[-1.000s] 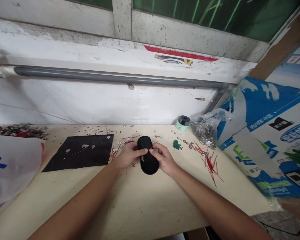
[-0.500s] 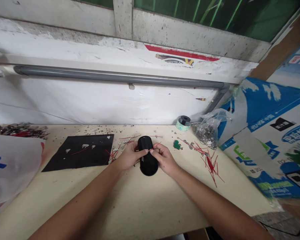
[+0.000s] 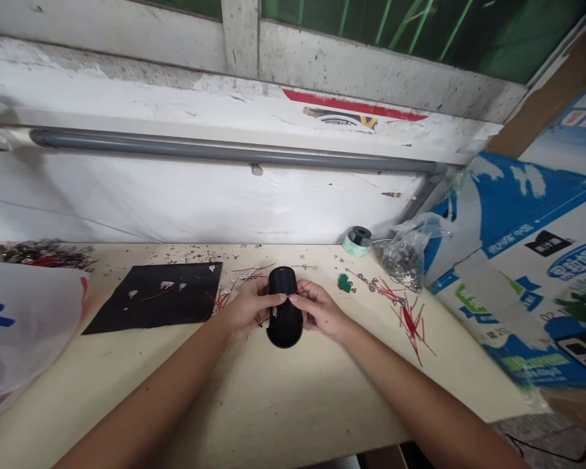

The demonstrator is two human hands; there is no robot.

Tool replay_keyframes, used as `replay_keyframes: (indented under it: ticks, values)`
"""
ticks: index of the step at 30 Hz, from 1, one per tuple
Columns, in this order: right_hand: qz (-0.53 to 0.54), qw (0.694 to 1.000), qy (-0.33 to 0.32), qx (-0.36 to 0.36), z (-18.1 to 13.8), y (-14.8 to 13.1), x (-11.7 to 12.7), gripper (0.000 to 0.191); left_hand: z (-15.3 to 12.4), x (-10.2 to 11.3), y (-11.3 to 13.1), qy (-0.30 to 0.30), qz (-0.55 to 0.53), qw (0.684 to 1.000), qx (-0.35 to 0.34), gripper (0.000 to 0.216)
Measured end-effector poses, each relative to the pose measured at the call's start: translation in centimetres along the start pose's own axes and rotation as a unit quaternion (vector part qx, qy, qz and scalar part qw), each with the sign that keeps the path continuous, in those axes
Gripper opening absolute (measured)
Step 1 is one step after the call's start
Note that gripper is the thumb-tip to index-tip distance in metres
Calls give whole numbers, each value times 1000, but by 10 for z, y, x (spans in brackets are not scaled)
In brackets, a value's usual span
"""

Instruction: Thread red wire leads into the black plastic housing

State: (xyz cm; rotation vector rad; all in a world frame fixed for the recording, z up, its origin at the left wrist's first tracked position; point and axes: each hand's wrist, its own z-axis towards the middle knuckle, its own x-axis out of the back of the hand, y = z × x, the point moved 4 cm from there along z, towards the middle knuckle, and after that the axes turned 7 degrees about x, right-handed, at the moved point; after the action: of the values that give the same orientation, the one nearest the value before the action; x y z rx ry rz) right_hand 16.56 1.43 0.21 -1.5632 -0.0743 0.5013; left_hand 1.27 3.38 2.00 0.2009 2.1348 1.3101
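Note:
My hands hold a black capsule-shaped casing point(image 3: 284, 331) upright on the table, its upper part hidden by my fingers. My left hand point(image 3: 248, 307) wraps its left side. My right hand point(image 3: 320, 311) pinches a thin red wire point(image 3: 301, 287) against its right side, with the fingertips of both hands meeting over the casing. Whether the wire joins the casing is hidden. To the left lies a black cloth sheet point(image 3: 151, 298) with several small metal pieces and a red wire on it.
Red wires point(image 3: 410, 322) and metal terminals lie scattered on the pale wooden table point(image 3: 273, 404). Behind them are a green piece point(image 3: 343, 283), a tape roll point(image 3: 357, 240) and a plastic bag of metal parts point(image 3: 404, 260). A white bag point(image 3: 19, 326) sits left, printed cardboard point(image 3: 517, 280) right.
My hands have drawn closer together over the casing. The casing has shifted slightly toward me, and the red wire now lies more level between my fingers.

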Motion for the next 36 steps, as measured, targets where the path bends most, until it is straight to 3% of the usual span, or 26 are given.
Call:
replay_keyframes:
  ticks: [8,28,36]
  values:
    - [-6,1000,-20,3,0,3,3,31,0,3,1,0,41,999,1,44]
    - [-23,999,-9,23,-1,-3,-1,31,0,2,2,15,8,1000,-9,38]
    - [-12,999,15,-29,-1,0,2,33,-1,-1,-1,-23,1,1000,-3,39]
